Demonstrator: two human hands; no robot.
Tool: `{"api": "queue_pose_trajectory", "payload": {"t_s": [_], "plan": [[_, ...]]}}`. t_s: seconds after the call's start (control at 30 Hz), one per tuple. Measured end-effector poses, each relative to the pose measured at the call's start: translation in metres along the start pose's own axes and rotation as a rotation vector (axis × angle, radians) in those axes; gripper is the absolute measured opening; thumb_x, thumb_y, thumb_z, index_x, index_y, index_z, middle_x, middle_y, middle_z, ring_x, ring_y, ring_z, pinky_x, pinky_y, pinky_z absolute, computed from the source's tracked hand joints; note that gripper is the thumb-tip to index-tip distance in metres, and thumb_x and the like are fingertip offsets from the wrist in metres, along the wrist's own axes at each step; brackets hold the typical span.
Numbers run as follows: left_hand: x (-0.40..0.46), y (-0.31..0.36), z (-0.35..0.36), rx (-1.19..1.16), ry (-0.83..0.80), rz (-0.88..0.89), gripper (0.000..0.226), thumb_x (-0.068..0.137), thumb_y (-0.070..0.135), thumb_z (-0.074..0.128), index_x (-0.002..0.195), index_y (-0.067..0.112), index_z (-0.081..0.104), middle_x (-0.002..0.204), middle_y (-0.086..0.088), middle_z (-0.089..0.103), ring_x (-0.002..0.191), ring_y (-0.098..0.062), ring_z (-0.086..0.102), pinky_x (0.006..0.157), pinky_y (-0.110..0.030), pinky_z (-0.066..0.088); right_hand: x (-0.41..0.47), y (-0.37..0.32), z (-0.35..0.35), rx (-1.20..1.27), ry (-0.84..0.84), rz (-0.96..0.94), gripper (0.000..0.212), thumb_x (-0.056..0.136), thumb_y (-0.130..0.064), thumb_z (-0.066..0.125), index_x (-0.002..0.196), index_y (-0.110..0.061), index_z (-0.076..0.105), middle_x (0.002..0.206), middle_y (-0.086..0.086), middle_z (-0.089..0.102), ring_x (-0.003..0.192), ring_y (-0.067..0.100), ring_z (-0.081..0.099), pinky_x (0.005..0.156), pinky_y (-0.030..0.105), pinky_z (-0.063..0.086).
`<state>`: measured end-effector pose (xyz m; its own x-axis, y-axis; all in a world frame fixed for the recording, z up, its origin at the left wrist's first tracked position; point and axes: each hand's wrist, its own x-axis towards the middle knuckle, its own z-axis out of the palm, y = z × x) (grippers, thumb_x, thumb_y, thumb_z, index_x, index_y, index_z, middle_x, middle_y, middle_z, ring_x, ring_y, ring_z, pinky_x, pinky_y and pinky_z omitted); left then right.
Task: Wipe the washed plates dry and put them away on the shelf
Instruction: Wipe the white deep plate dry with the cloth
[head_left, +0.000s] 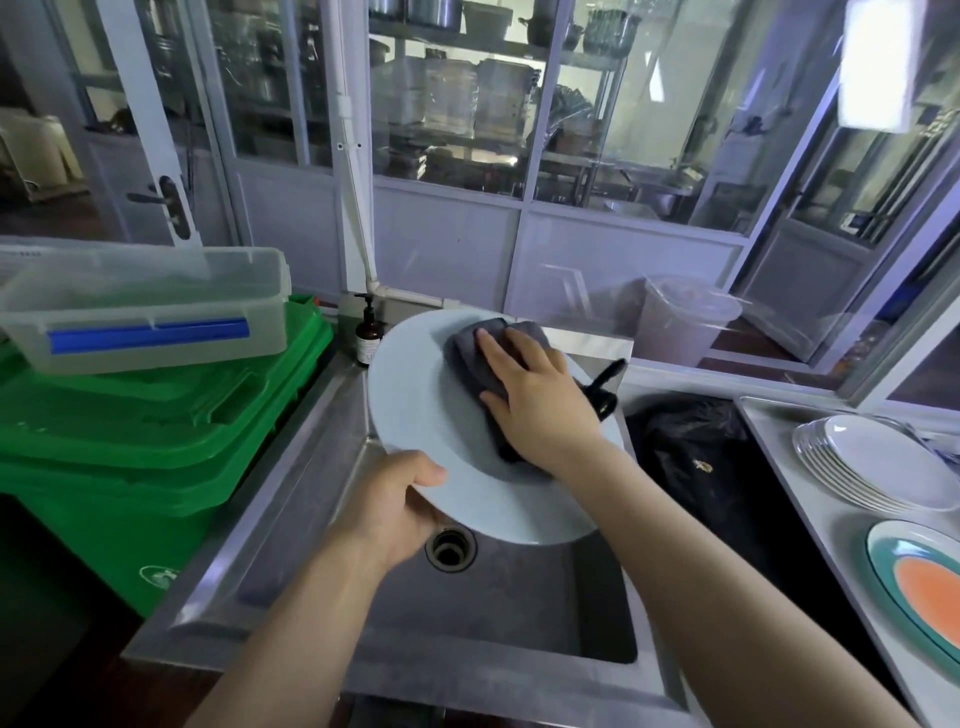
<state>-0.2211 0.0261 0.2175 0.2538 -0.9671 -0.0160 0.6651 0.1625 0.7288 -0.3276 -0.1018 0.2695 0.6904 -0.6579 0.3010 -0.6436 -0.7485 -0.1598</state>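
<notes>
Head view: holding white plate (415, 395) tilted over steel sink (291, 499), left hand (395, 506) gripping near rim, thumb on top; right hand (540, 395) pressing grey cloth (475, 358) flat-fingered onto plate face. Stacked plates (872, 467) resting rightward.

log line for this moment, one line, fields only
step: wiping | left hand: grips white plate rim over sink | right hand: presses grey cloth on plate | plate stack: on right counter
</notes>
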Motion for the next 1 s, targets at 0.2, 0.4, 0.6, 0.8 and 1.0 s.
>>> {"api": "queue_pose_trajectory", "payload": {"t_s": [0.2, 0.4, 0.6, 0.8, 1.0], "plan": [[0.000, 0.006, -0.006, 0.028, 0.083, 0.065, 0.055, 0.055, -0.001, 0.046, 0.102, 0.012, 0.069, 0.095, -0.008, 0.075, 0.089, -0.025, 0.071, 0.081, -0.037, 0.059, -0.008, -0.008, 0.008, 0.209, -0.041, 0.016, 0.061, 0.090, -0.027, 0.058, 0.147, -0.024, 0.035, 0.145, 0.008, 0.039, 0.132, 0.031, 0.035, 0.108, 0.035, 0.030], [-0.005, 0.005, -0.003, 0.077, 0.031, 0.087, 0.058, 0.055, -0.001, 0.042, 0.108, 0.009, 0.063, 0.095, -0.010, 0.075, 0.088, -0.025, 0.072, 0.073, -0.037, 0.060, -0.012, -0.038, -0.007, 0.627, -0.060, -0.100, 0.055, 0.091, -0.016, 0.059, 0.143, -0.021, 0.042, 0.146, 0.001, 0.044, 0.134, 0.014, 0.037, 0.102, 0.013, 0.023], [-0.010, 0.009, -0.025, 0.006, 0.082, 0.118, 0.061, 0.053, 0.001, 0.040, 0.101, 0.014, 0.075, 0.106, -0.012, 0.071, 0.099, -0.030, 0.067, 0.088, -0.046, 0.055, -0.020, -0.011, -0.018, 0.386, -0.334, -0.262, 0.056, 0.083, -0.012, 0.063, 0.132, -0.039, 0.055, 0.140, -0.012, 0.052, 0.127, 0.005, 0.043, 0.098, 0.007, 0.023], [-0.009, 0.005, -0.030, -0.001, 0.072, 0.129, 0.057, 0.057, 0.000, 0.042, 0.095, 0.022, 0.078, 0.099, -0.004, 0.074, 0.093, -0.024, 0.071, 0.072, -0.035, 0.059, -0.023, 0.005, 0.005, 0.153, -0.052, 0.000, 0.054, 0.088, -0.011, 0.053, 0.138, -0.031, 0.051, 0.150, 0.002, 0.039, 0.133, 0.028, 0.037, 0.107, 0.026, 0.022], [0.002, -0.001, -0.021, 0.102, 0.146, 0.138, 0.049, 0.068, -0.001, 0.038, 0.110, 0.005, 0.064, 0.096, -0.009, 0.072, 0.093, -0.024, 0.067, 0.070, -0.027, 0.057, -0.052, -0.031, 0.010, 0.582, -0.124, -0.102, 0.052, 0.085, -0.011, 0.057, 0.135, -0.026, 0.054, 0.138, -0.005, 0.053, 0.123, 0.005, 0.042, 0.093, -0.003, 0.021]]}}
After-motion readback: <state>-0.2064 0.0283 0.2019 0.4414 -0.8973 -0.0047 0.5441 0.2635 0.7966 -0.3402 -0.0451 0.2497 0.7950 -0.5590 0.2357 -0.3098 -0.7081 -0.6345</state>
